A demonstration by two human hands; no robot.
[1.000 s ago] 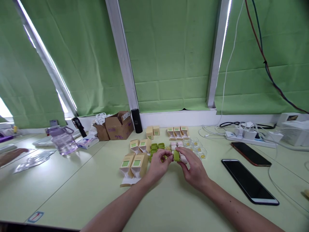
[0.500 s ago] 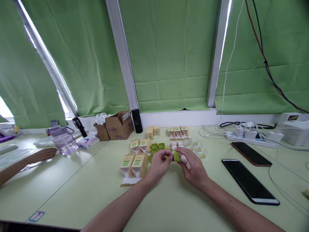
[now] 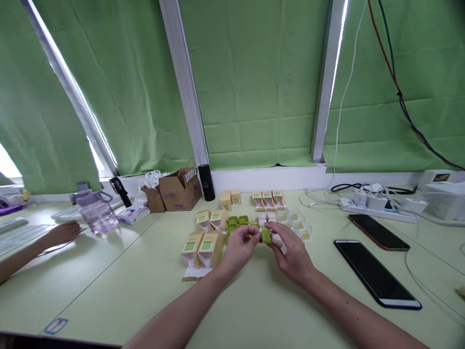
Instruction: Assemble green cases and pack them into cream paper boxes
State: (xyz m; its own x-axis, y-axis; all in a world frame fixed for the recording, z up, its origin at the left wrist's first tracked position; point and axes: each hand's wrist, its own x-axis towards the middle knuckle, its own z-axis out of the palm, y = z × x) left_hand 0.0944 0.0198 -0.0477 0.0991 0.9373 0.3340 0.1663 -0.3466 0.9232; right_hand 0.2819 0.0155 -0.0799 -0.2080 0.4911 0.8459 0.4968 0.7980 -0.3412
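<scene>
My right hand (image 3: 293, 254) is closed around a small green and white container (image 3: 266, 235), holding it just above the table. At its green end the fingers of my left hand (image 3: 238, 252) are pinched together; whatever sits between them is too small to make out. Behind my left hand lie several green square cups (image 3: 238, 220), partly covered by it. Small yellowish pieces (image 3: 253, 224) show between the hands. Clear plastic cups with yellow centres (image 3: 301, 226) stand just beyond my right hand. White pieces (image 3: 267, 218) are partly hidden behind its fingers.
Small cream boxes with green labels (image 3: 210, 246) stand left of my hands, with more boxes (image 3: 268, 200) behind. Two phones (image 3: 376, 272) lie at right, near a power strip (image 3: 378, 211). Farther left are a cardboard box (image 3: 179, 194), a water bottle (image 3: 96, 213) and another person's hand (image 3: 63, 232).
My hands and the green and white container stay almost in place. At far left, the other person's hand has shifted slightly and now appears to lift the edge of a flat sheet.
</scene>
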